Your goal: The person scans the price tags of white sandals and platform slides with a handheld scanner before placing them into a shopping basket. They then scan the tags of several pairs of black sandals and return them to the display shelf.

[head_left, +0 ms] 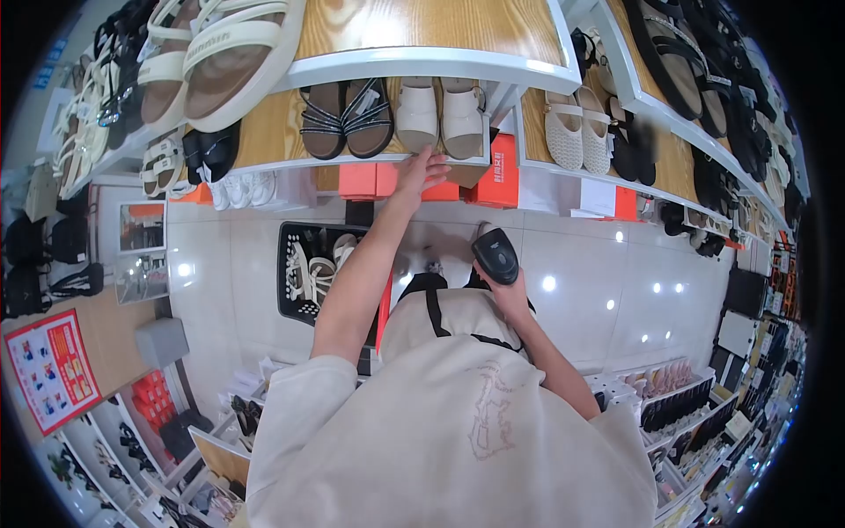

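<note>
My left hand reaches up to the lower shelf's front edge with its fingers stretched out and apart. Its fingertips are right at the front of a cream slide sandal, whose mate sits to its right. My right hand is wrapped round a black handheld scanner, held low in front of my body. Left of the cream pair on the same wooden shelf stand black strappy sandals.
A black basket with light-coloured sandals stands on the tiled floor at left. Orange shoe boxes sit under the shelf. An upper shelf juts out, with large white sandals. Woven cream shoes stand at right.
</note>
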Available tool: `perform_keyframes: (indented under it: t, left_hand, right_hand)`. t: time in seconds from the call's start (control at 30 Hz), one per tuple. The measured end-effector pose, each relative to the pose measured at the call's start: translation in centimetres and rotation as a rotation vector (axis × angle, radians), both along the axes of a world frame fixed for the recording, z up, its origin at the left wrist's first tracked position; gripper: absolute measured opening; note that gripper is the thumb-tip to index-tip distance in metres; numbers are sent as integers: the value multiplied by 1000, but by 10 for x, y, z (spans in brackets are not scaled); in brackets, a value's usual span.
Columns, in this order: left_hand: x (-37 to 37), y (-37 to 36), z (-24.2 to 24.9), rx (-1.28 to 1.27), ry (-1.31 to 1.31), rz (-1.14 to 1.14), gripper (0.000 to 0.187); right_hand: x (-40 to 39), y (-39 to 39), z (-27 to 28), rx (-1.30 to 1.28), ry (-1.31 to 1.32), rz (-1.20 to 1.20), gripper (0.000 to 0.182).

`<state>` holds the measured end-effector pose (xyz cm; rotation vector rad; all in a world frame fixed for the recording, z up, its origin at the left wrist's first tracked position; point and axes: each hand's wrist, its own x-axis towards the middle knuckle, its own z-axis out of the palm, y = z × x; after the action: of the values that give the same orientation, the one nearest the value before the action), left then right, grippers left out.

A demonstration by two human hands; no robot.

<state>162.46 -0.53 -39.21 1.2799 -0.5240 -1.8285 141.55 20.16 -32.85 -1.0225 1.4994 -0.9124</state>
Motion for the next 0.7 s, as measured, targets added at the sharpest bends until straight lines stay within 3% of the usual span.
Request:
perform_keyframes:
  t: [0.13,0.5,0.7]
  left_hand:
    - [8,2,-8,-19,148,27,49]
    - [3,4,-2,73,88,67,40]
    - [4,31,27,18,10,-7,41]
  right_hand:
    - [6,6,4,14,-4,-4,19]
    - [4,-1,12,-7,24,-3,18]
    - [0,-6,4,-29,11,-3,18]
